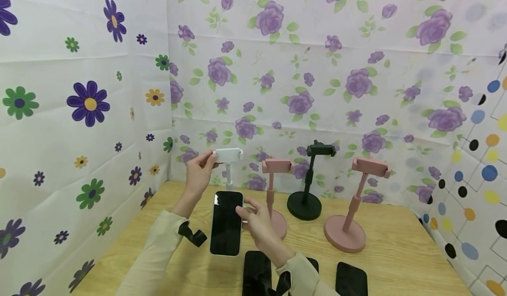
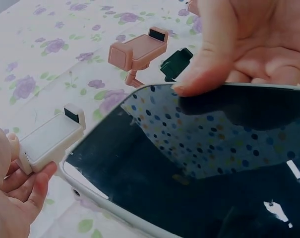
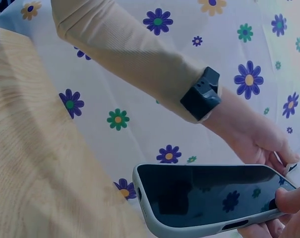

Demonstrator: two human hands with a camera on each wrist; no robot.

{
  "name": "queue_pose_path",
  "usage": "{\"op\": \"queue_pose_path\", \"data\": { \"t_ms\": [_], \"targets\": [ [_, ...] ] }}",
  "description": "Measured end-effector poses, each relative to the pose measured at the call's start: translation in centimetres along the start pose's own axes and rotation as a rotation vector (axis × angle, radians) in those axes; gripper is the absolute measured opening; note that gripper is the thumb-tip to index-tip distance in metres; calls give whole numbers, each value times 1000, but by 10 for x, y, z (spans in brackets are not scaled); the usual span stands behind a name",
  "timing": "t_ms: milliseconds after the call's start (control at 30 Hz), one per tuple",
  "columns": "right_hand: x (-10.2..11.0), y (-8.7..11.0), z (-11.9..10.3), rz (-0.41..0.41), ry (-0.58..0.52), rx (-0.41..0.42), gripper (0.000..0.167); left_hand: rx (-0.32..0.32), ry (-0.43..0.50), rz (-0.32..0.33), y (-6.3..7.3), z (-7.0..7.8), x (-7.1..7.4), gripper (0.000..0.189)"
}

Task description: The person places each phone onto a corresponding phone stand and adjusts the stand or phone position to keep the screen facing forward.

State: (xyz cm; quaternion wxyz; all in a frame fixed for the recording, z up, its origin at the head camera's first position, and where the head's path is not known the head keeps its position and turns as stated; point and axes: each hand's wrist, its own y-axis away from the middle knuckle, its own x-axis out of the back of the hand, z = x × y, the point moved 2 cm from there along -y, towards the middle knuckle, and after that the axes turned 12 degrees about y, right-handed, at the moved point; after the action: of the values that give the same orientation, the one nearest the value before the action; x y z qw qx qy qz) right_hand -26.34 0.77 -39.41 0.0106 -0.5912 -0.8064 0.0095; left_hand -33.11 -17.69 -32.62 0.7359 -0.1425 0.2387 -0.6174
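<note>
In the head view my left hand pinches the left end of the clamp on a white phone stand. My right hand holds a smartphone with a dark screen and pale case by its right edge, thumb on the front. The phone is upright in front of the white stand and hides its lower part. The left wrist view shows the white clamp between the left fingers, with the phone close beside it. In the right wrist view the right thumb presses the phone's edge.
Two pink phone stands and a dark green one stand to the right on the wooden table. Several dark phones lie near the front edge. Patterned cloth hangs behind and at both sides.
</note>
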Motion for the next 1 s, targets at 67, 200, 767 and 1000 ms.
{"op": "queue_pose_path", "data": {
  "t_ms": [67,200,767,1000],
  "targets": [
    [0,-1,-3,2,-4,10,50,1,0,-2,1,0,0,38],
    [-2,-3,-9,7,-20,18,46,-8,10,-6,2,2,1,38],
    [-1,-12,-41,70,108,12,50,-56,-40,-11,0,4,4,36],
    [-5,-18,-56,76,142,22,45,-64,-31,-19,2,6,7,36]
  ]
}}
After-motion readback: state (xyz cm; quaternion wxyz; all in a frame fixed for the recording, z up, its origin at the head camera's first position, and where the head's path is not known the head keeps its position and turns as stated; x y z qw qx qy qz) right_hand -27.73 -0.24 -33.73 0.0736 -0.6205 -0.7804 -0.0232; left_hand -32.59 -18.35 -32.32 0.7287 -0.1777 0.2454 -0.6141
